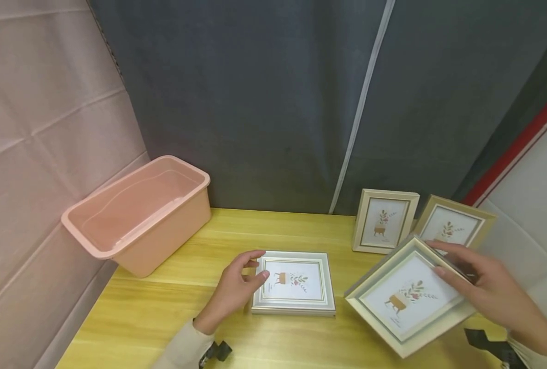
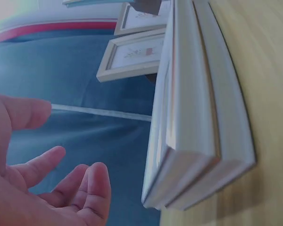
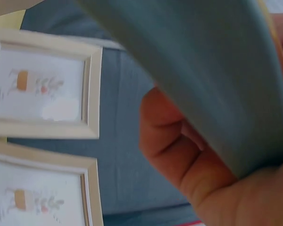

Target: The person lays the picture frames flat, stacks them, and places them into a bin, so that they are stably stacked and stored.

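My right hand (image 1: 495, 289) grips a pale picture frame (image 1: 409, 300) by its upper right edge, tilted and raised at the right front. In the right wrist view the curled fingers (image 3: 162, 125) hold the edge of this frame (image 3: 203, 70), seen as a dark blurred slab. Near the middle of the table, silver-white picture frames (image 1: 294, 282) lie flat in a stack, and their layered sides (image 2: 198, 117) show in the left wrist view. Beside the stack's left edge hovers my left hand (image 1: 236, 287), fingers loosely bent, a gap between them and the frames.
Two more picture frames stand at the back right, a cream one (image 1: 385, 221) and a tan-edged one (image 1: 455, 223) partly behind my right hand. A pink plastic tub (image 1: 172, 225) sits at the back left. Dark cloth (image 1: 255, 113) hangs behind the yellow wooden table (image 1: 163, 318).
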The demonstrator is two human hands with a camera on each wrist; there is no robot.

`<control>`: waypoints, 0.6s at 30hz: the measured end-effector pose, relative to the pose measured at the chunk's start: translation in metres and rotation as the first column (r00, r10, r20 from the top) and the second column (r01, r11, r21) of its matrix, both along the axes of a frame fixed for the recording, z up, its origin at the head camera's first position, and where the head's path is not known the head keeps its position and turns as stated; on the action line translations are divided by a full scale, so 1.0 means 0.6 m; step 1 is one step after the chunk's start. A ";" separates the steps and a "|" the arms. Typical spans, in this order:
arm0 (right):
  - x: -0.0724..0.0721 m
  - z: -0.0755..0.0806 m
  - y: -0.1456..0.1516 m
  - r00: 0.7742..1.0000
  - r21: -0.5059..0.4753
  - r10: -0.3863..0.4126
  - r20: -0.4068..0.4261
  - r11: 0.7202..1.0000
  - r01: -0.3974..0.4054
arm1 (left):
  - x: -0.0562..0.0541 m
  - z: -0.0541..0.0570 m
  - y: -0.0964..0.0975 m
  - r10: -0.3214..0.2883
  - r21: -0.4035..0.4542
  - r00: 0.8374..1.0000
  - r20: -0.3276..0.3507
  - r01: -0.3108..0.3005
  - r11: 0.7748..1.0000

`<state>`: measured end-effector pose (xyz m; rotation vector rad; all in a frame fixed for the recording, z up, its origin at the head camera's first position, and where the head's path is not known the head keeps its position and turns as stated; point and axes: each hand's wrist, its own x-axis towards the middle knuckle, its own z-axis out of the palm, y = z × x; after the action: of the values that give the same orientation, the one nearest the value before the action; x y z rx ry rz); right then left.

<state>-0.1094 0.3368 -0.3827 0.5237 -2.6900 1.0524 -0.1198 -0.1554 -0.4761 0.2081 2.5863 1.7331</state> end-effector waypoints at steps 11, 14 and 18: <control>0.001 0.010 -0.075 0.996 -0.068 0.082 0.045 0.995 -0.079 | 0.011 0.038 0.050 -0.210 0.037 0.962 -0.174 0.220 0.975; -0.002 0.008 -0.097 0.987 -0.127 0.154 0.044 0.981 -0.147 | 0.010 0.042 0.059 -0.277 0.041 0.935 -0.220 0.293 0.955; -0.009 0.001 -0.123 0.958 -0.212 0.285 0.035 0.939 -0.272 | 0.008 0.044 0.069 -0.367 0.014 0.888 -0.276 0.385 0.923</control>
<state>-0.1151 0.2632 -0.3823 0.8624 -2.5700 1.4255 -0.1150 -0.1137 -0.4497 0.9426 2.4282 1.7443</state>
